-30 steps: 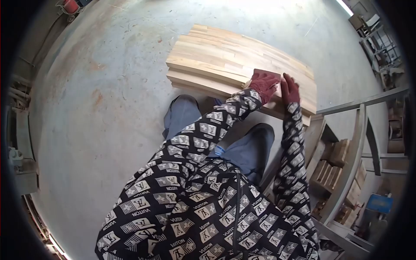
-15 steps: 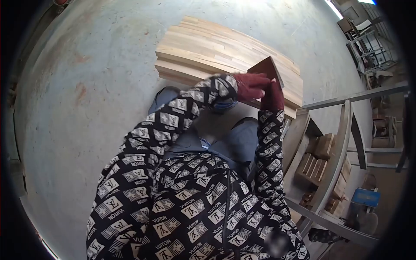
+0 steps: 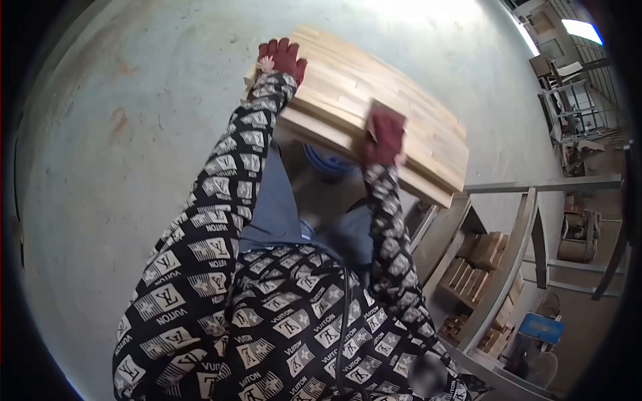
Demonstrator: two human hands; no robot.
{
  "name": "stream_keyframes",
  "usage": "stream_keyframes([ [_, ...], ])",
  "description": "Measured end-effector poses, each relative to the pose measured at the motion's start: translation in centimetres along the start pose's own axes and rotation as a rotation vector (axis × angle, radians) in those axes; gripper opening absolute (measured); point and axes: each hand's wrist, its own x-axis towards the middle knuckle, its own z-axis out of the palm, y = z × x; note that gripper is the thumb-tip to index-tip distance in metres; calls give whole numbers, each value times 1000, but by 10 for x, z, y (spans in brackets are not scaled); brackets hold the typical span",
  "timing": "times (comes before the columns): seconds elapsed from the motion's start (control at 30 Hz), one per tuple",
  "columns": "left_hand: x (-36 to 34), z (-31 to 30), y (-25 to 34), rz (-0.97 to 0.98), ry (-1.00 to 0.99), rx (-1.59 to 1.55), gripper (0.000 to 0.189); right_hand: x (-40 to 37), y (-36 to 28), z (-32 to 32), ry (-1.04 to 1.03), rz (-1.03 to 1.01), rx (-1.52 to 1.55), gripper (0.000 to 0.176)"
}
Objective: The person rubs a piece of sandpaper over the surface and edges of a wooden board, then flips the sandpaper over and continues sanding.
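Observation:
A stack of pale laminated wood boards (image 3: 374, 80) lies in front of my knees. My left hand (image 3: 281, 61), in a dark red glove, rests on the stack's left end with its fingers spread. My right hand (image 3: 384, 144), gloved the same way and blurred by motion, is over the near edge of the top board. It is closed on a reddish-brown sheet that looks like sandpaper (image 3: 388, 113), laid against the board's face. The glove and sheet are close in colour, so their border is hard to make out.
A blue round object (image 3: 328, 160) shows beneath the boards, between my legs. On my right stands a metal frame (image 3: 508, 267) with wood blocks (image 3: 471, 277) inside it. A blue box (image 3: 542, 327) sits further right. Grey concrete floor (image 3: 120, 180) extends on the left.
My hands were together at the right end, around the brown sheet. The left has moved to the boards' left end and opened; the right has brought the sheet left, down onto the top board.

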Motion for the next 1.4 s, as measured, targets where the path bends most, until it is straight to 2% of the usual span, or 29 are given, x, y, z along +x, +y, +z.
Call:
stream_keyframes([
  [0.03, -7, 0, 4, 4, 8, -22, 39, 11, -29, 9, 27, -38, 48, 47],
  [0.1, -9, 11, 2, 1, 89, -26, 38, 32, -67, 32, -46, -97, 41, 49],
  [0.17, -7, 11, -4, 16, 37, -58, 39, 51, -89, 28, -232, -31, 120, 48],
  [0.2, -7, 13, -3, -13, 0, 23, 42, 52, -85, 27, -203, -63, 162, 47],
  [0.23, -5, 15, -7, -49, -147, -50, 44, 45, -77, 23, -218, -56, 156, 47],
  [0.3, -5, 15, -1, -135, -115, -95, 41, 28, -45, 7, -117, -71, 172, 44],
  [0.37, -6, 28, -2, -150, -55, -115, 40, 4, 6, -15, -37, 43, 157, 40],
  [0.43, -5, 20, 2, -139, -4, -46, 39, -33, 75, -37, 62, 86, -10, 39],
  [0.5, -3, 18, 3, -141, -12, -40, 39, -49, 112, -66, 95, 146, -15, 34],
  [0.57, -3, 11, 10, -152, -29, 21, 39, -51, 124, -73, 34, 188, -152, 34],
  [0.63, -3, 14, 8, -134, -56, 39, 41, -25, 67, -64, 23, 422, -243, 36],
  [0.67, -4, 18, 7, -132, -46, 52, 42, -30, 69, -28, 181, 320, -235, 38],
  [0.73, -3, 15, 6, -126, -58, 43, 45, -11, 20, 25, 238, 220, -68, 35],
  [0.77, -4, 13, 7, -117, -55, 50, 45, 10, -22, 23, 79, 211, 139, 35],
  [0.83, -5, 9, 7, -121, -82, 48, 46, 21, -75, 50, 72, -3, 69, 37],
  [0.9, -4, 10, 4, -122, -116, 29, 46, 41, -98, 39, -138, -67, 48, 50],
  [0.93, -6, 13, 1, -111, -93, 18, 45, 37, -88, 42, -140, -114, 57, 52],
  [0.97, -8, 16, -1, -100, -73, 6, 44, 34, -79, 32, -126, -113, 134, 46],
  [1.0, -9, 15, -1, -102, -78, 8, 44, 19, -58, 39, -3, -47, 161, 46],
  [1.07, -7, 13, 1, -115, -88, -1, 43, -1, -10, 6, 68, 47, 147, 38],
  [1.1, -7, 12, 0, -127, -95, -7, 43, -7, 9, -15, 109, 120, 81, 33],
  [1.13, -7, 12, 1, -127, -82, -8, 43, -25, 41, -32, 113, 145, -110, 33],
  [1.17, -7, 15, 2, -123, -67, -9, 43, -47, 81, -44, 162, 108, -189, 32],
  [1.2, -5, 23, -2, -111, -53, 21, 43, -53, 97, -65, 130, 267, -91, 30],
  [1.23, -5, 31, -4, -113, -58, 12, 43, -56, 112, -81, 121, 212, -174, 31],
  [1.3, -6, 29, -3, -123, -30, 45, 44, -56, 118, -85, 13, 403, -304, 34],
  [1.37, -6, 25, 1, -116, -9, 64, 44, -51, 108, -46, 195, 348, -318, 37],
  [1.4, -4, 24, 1, -124, -51, 52, 44, -41, 83, -20, 239, 333, -238, 37],
])
